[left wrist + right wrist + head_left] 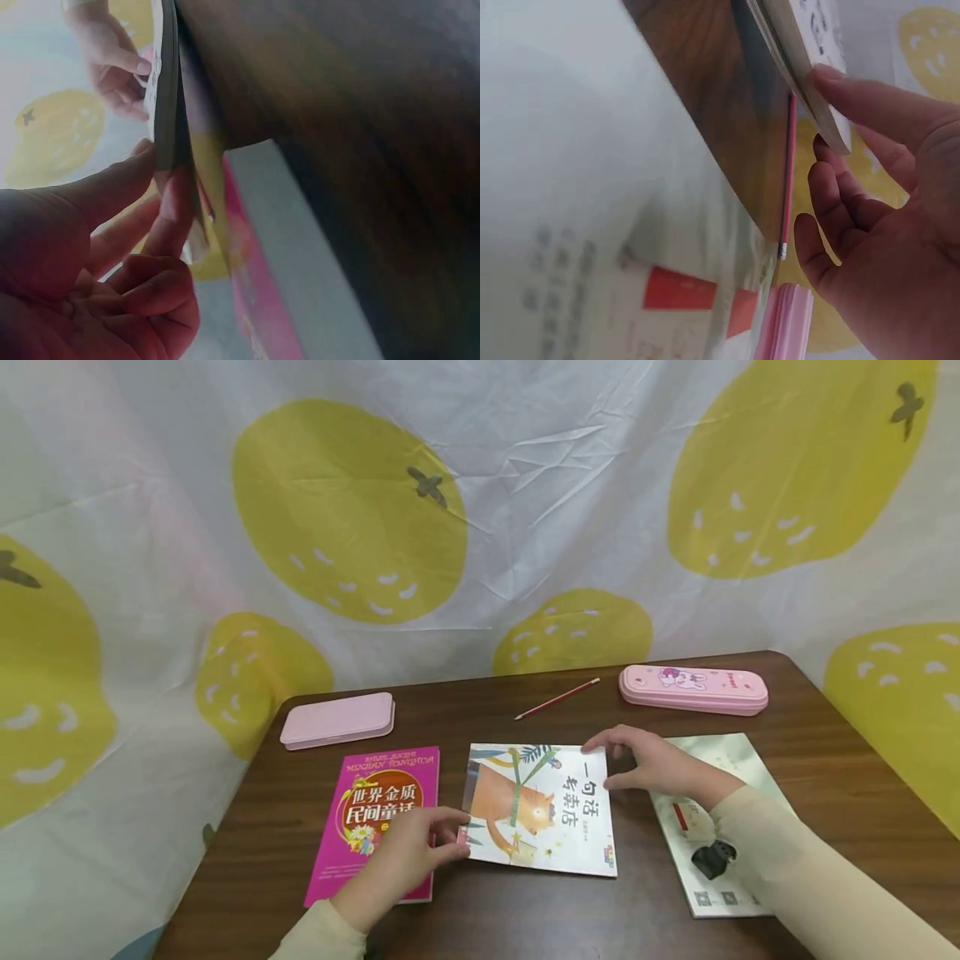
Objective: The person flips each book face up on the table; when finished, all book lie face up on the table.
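A white picture book [536,810] with an orange animal on its cover is between both hands, over the middle of the table. At its lower left edge my left hand [416,843] pinches it between thumb and fingers; the left wrist view shows the book's edge [169,97] in that grip. My right hand [648,764] holds the right side, thumb on the edge and fingers at the upper corner. The right wrist view shows the book's corner [829,124] between thumb and fingers. Below the left forearm lies a magenta book [337,852].
A pale green book [705,877] lies under the right forearm. Toward the back of the wooden table [450,718] are a plain pink case [337,720], a red pencil [558,698] and a pink pencil case [693,689] with a rabbit print. A lemon-patterned curtain [480,527] hangs behind.
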Demonstrator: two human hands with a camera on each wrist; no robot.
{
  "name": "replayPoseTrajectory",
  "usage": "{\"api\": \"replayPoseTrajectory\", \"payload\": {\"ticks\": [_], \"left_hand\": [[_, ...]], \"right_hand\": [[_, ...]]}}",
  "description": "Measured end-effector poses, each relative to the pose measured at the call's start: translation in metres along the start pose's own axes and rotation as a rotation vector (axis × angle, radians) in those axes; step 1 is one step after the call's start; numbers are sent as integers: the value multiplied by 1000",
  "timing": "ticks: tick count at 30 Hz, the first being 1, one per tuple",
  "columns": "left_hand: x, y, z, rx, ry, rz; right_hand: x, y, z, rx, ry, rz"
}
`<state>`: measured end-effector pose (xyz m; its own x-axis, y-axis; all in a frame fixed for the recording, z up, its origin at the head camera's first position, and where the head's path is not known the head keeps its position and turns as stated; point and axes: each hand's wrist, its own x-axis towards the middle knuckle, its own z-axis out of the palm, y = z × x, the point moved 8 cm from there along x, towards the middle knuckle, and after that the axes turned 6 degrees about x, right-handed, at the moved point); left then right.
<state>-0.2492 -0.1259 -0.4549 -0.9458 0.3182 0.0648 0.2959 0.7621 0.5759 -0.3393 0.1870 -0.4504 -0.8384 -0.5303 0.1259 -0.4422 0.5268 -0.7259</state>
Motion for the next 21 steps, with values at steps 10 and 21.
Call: {"api": "replayPoseTrajectory", "payload": {"ticks": [10,21], "left_hand": [[1,1,17,45,-111,1],[0,8,22,162,-91,-3]], "right_hand": [[7,3,12,-90,-86,-3],[10,-1,17,-220,-107,-16]]}}
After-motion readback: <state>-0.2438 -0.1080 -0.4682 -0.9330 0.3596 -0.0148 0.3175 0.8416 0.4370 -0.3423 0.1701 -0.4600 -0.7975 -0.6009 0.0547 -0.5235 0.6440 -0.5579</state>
